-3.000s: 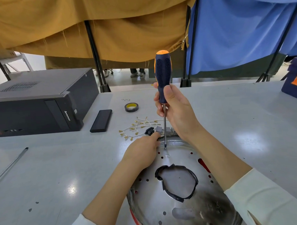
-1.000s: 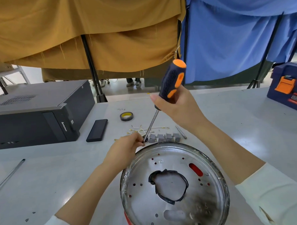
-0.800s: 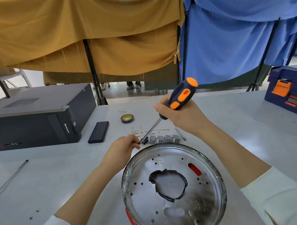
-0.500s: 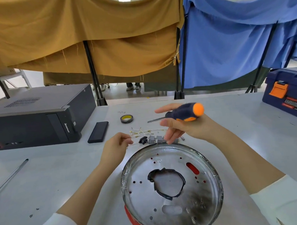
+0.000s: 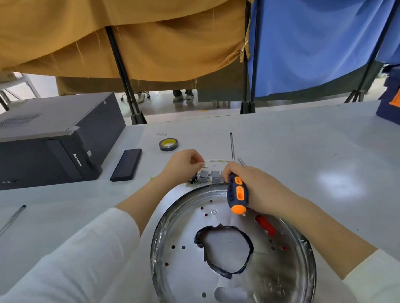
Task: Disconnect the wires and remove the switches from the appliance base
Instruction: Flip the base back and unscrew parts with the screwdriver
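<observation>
Seen from a head-worn camera looking down at a grey table (image 5: 309,151). Nearest the viewer, a round metal appliance base (image 5: 183,255), lying flat, with small holes, a red slot and a ragged central opening edged in black. Just beyond its far rim, a row of small grey switches (image 5: 210,176) resting on the table, touching or nearly touching the rim. Right hand (image 5: 262,189) over the base's far edge, fingers curled round the dark blue and orange handle of a screwdriver (image 5: 237,196), shaft pointing away across the table, orange cap toward the viewer. Left hand (image 5: 183,167) just left of the switches, fingertips pinching a thin pale wire (image 5: 215,161) that arcs rightward above them. Farther back, a roll of black tape (image 5: 169,144) with a yellow core, a flat black bar (image 5: 126,165), and a black computer case (image 5: 45,144) at left. Thin metal rod (image 5: 9,222) near the left edge. Mustard and blue cloths hanging behind the table.
</observation>
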Motion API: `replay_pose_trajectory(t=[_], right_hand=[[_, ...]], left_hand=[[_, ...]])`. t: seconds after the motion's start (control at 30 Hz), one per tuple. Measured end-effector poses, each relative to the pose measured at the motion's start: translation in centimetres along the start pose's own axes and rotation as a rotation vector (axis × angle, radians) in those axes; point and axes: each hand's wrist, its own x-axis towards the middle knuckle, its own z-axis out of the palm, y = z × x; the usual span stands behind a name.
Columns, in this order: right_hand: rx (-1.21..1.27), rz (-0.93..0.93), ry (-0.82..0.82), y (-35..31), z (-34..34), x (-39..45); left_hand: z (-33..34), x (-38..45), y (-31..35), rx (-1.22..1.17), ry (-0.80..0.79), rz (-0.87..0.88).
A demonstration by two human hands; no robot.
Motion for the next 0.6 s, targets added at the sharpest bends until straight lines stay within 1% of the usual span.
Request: replay_pose_trajectory(t=[0.2,0.4,0.6], right_hand=[[-0.029,-0.028,-0.024,0.9,0.4,-0.2],[-0.083,-0.033,-0.037,0.7,0.6,-0.3],[-0.072,-0.043,-0.039,1.0,0.9,-0.2]], left_hand=[[1.3,3.8,0.9,0.087,-0.065,0.051],[2.7,5.7,0.9,0.284,-0.140,0.032],[3.3,6.3,1.4,0.349,-0.171,0.020]])
